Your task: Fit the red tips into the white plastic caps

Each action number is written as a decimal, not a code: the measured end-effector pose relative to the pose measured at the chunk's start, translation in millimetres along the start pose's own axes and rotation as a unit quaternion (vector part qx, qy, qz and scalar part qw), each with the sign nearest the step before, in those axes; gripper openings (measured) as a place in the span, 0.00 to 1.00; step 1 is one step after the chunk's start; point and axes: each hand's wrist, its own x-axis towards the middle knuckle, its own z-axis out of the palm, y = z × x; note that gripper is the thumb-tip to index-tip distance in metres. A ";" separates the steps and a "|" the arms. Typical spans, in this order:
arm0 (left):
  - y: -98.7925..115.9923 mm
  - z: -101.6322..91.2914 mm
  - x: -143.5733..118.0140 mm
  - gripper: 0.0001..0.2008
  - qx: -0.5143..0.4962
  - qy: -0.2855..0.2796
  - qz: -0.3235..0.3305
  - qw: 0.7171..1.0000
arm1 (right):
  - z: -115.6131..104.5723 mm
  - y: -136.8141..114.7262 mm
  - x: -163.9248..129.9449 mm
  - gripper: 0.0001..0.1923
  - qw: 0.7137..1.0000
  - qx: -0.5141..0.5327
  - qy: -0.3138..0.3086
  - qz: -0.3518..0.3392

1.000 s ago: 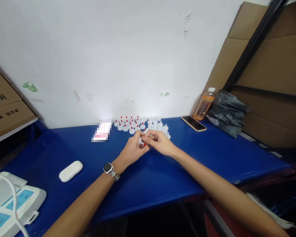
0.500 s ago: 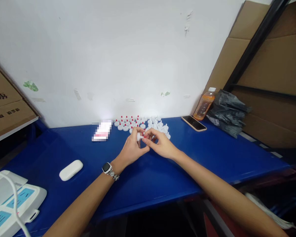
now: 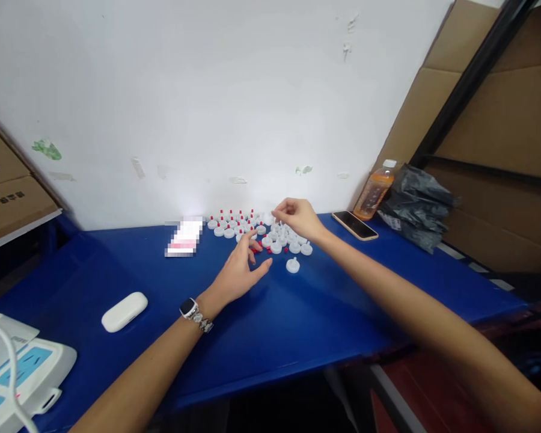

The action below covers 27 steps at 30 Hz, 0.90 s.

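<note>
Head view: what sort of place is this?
Likely a small workshop or storeroom corner: white, round, red-tipped plastic caps on a flat blue table, a brown cardboard box at left.

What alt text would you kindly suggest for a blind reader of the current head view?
A person's right hand is at a cluster of white nozzle caps on a blue table; the open left hand, a smartwatch on its wrist, is near loose red tips. Red-tipped nozzle caps stand left of the cluster, a smartphone and orange drink bottle to its right.
</note>
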 end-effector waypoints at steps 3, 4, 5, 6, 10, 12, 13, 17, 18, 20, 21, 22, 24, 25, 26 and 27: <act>-6.2 -7.5 -1.7 0.17 0.045 -0.042 0.008 0.998 | 0.5 14.4 34.2 0.05 0.990 -0.139 -0.021 0.014; -7.4 -9.6 -2.8 0.14 0.050 -0.061 0.003 0.997 | 3.0 18.7 43.2 0.04 0.983 -0.178 -0.035 0.021; -8.1 -11.3 -3.9 0.13 0.050 -0.078 -0.006 0.996 | 6.1 22.4 50.7 0.04 0.975 -0.216 -0.050 0.024; -8.3 -12.6 -4.9 0.13 0.049 -0.094 -0.017 0.994 | 9.5 25.6 56.6 0.05 0.965 -0.253 -0.066 0.024; -4.9 -13.8 -6.7 0.14 0.065 -0.120 -0.034 0.990 | 21.2 33.2 67.2 0.06 0.935 -0.337 -0.110 0.011; -2.6 -13.2 -6.5 0.15 0.077 -0.127 -0.035 0.988 | 24.4 35.6 68.2 0.06 0.932 -0.344 -0.118 0.009; -1.7 -13.0 -6.4 0.15 0.081 -0.130 -0.036 0.988 | 25.3 36.6 68.6 0.06 0.929 -0.348 -0.121 0.008; 0.0 -13.2 -5.9 0.15 0.087 -0.132 -0.036 0.987 | 27.1 37.9 71.7 0.08 0.922 -0.366 -0.130 0.007; 0.2 -13.4 -5.9 0.15 0.088 -0.132 -0.035 0.987 | 27.3 37.3 72.5 0.08 0.920 -0.368 -0.133 0.008; 0.6 -13.6 -5.8 0.15 0.090 -0.132 -0.035 0.987 | 27.4 35.4 73.2 0.09 0.918 -0.372 -0.138 0.008; 0.7 -13.6 -5.7 0.15 0.091 -0.132 -0.036 0.986 | 27.4 34.3 73.0 0.09 0.917 -0.373 -0.142 0.007; 0.9 -13.5 -5.7 0.15 0.092 -0.133 -0.036 0.986 | 27.3 33.3 72.4 0.09 0.916 -0.373 -0.145 0.005; 1.2 -13.2 -5.6 0.15 0.095 -0.132 -0.037 0.986 | 27.0 32.0 70.8 0.09 0.915 -0.374 -0.150 0.005; 1.3 -13.1 -5.5 0.15 0.096 -0.131 -0.037 0.986 | 26.8 31.8 70.1 0.09 0.915 -0.374 -0.152 0.006; 1.4 -13.1 -5.5 0.16 0.097 -0.131 -0.038 0.986 | 26.5 31.7 69.5 0.09 0.915 -0.375 -0.153 0.007; 1.5 -13.1 -5.5 0.16 0.096 -0.131 -0.038 0.986 | 26.2 31.7 69.2 0.09 0.914 -0.375 -0.154 0.009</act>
